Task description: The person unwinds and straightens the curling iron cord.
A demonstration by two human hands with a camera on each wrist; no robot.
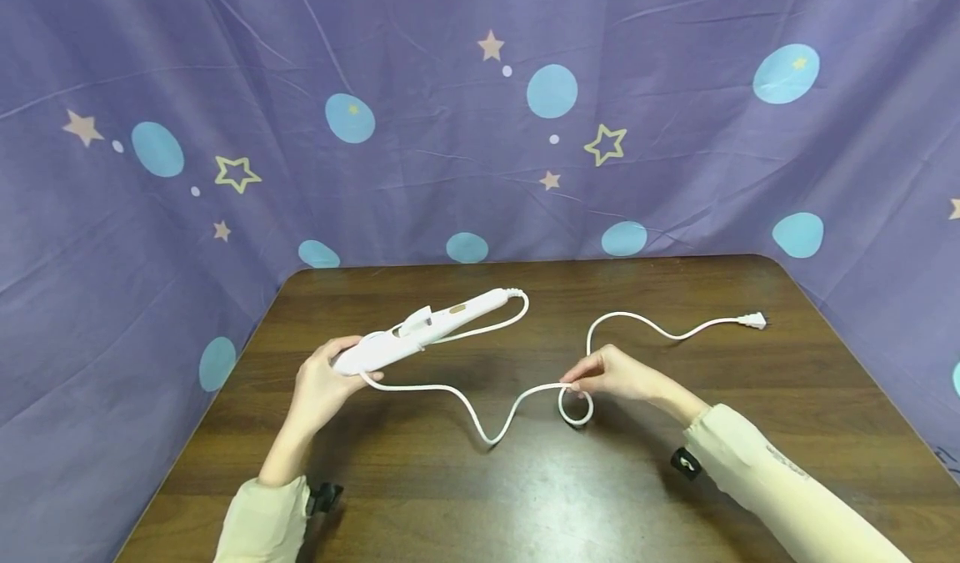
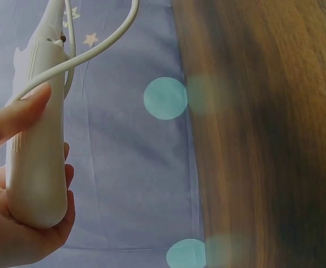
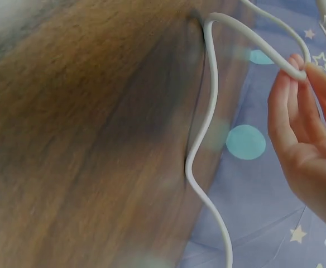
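Note:
A white hair styling iron (image 1: 397,344) is tilted above the table, its narrow handle end up to the right. My left hand (image 1: 317,386) grips its wide, rounded end. In the left wrist view, the left thumb (image 2: 34,103) presses the white power cord (image 2: 90,53) against the iron's body. From there the cord sags and runs across to my right hand (image 1: 618,373). The right thumb and fingers pinch it, and a small loop (image 1: 576,423) hangs just below them. Beyond that hand, the cord curves away to a white plug (image 1: 752,320) at the right.
The brown wooden table (image 1: 450,496) extends under both hands. A purple curtain (image 1: 420,62) with stars and blue spots stands behind it and along the sides. Both sleeves (image 1: 780,480) are pale, with a small black piece (image 1: 686,463) at each wrist.

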